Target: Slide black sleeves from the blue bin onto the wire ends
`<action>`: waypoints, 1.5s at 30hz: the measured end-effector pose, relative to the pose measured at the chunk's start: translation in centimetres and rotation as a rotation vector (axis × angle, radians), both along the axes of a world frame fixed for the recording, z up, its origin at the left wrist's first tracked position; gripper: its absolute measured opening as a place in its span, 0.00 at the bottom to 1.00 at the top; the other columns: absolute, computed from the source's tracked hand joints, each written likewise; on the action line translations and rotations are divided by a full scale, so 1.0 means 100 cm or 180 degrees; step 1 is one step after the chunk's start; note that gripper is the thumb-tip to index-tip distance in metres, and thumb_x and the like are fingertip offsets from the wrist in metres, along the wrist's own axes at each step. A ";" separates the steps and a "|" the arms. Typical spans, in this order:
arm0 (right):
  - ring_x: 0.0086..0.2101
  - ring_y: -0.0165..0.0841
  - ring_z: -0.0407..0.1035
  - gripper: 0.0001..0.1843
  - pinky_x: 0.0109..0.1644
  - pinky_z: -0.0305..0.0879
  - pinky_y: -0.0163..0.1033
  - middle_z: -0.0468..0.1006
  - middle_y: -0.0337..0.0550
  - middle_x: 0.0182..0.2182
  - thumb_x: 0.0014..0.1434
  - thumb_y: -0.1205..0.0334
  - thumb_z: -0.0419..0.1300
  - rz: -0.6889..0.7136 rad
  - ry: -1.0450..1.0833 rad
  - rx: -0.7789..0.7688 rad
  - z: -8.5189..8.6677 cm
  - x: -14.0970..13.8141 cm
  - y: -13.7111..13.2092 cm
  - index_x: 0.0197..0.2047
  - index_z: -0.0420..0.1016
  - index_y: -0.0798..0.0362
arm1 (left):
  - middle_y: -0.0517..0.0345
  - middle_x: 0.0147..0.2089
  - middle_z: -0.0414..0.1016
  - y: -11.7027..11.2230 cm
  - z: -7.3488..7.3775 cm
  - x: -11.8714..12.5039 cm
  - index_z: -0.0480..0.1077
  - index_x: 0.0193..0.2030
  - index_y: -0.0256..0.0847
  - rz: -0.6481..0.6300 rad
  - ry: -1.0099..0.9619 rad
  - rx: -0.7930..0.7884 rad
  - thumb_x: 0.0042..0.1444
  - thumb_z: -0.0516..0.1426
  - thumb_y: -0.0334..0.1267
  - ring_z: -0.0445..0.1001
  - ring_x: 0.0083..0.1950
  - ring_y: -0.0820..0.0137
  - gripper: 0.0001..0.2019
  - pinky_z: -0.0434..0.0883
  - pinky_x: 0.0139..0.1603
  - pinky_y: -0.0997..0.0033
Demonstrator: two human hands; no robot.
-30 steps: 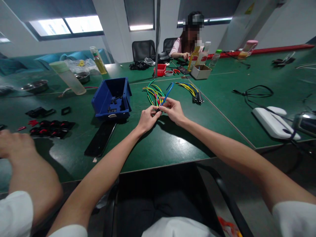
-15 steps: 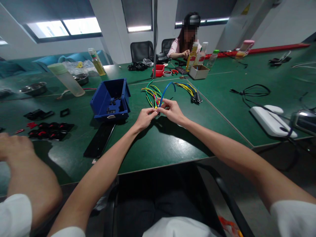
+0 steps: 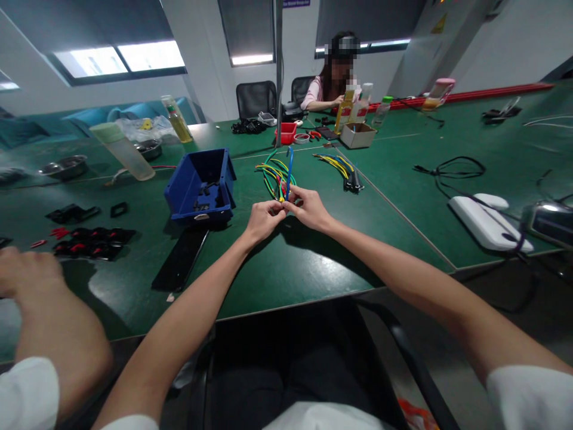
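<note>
My left hand (image 3: 263,221) and my right hand (image 3: 311,209) meet fingertip to fingertip over the green table. A blue wire (image 3: 290,170) rises upright from the pinched fingers of my right hand. The left fingers are pinched against its lower end, and whatever small part sits between them is hidden. Just behind the hands lies a loose bunch of green and yellow wires (image 3: 268,172), with some red showing near the fingers. To the right is a second bundle of yellow and blue wires (image 3: 338,164) with black ends.
Left of my hands stands a blue bin (image 3: 199,212) holding small black parts, with a black phone (image 3: 179,260) in front. Another person's arm (image 3: 54,310) rests at the left edge. A white device (image 3: 487,224) with a black cable lies right. Across the table sits a person (image 3: 317,95).
The blue wire was bent over in an arch to the right; now it stands nearly straight up. Both hands stay together in almost the same place.
</note>
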State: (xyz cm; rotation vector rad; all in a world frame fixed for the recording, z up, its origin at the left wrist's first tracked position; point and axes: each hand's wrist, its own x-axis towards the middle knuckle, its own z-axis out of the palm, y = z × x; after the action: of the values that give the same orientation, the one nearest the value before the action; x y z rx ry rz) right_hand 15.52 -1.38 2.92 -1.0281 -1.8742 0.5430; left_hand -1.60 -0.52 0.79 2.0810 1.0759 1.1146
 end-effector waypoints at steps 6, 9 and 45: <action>0.27 0.30 0.64 0.09 0.34 0.61 0.35 0.72 0.38 0.26 0.58 0.56 0.58 -0.0431 -0.0135 0.0198 -0.001 -0.003 -0.004 0.37 0.74 0.52 | 0.59 0.26 0.74 -0.001 0.000 0.007 0.73 0.26 0.38 0.0322 0.0307 0.0514 0.54 0.58 0.42 0.68 0.28 0.73 0.11 0.64 0.33 0.73; 0.27 0.31 0.64 0.09 0.35 0.61 0.37 0.72 0.39 0.26 0.58 0.56 0.58 -0.0668 -0.0109 0.0185 -0.004 -0.005 -0.006 0.37 0.73 0.52 | 0.58 0.27 0.74 -0.003 -0.001 0.011 0.71 0.25 0.39 0.0419 0.0508 0.0670 0.54 0.58 0.39 0.69 0.29 0.71 0.09 0.64 0.34 0.71; 0.27 0.37 0.70 0.33 0.37 0.68 0.46 0.74 0.44 0.30 0.55 0.62 0.59 -0.1316 0.0443 0.0153 -0.020 0.068 0.041 0.64 0.60 0.55 | 0.45 0.36 0.75 0.025 0.040 -0.090 0.74 0.39 0.40 0.3322 0.0908 0.0801 0.58 0.50 0.37 0.72 0.44 0.54 0.11 0.67 0.47 0.57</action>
State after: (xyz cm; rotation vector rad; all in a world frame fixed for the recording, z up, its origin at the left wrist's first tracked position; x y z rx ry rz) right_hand 22.36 2.76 0.93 -1.2691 -1.4903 0.3144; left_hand -10.60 2.02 4.77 1.8647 2.4183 1.4615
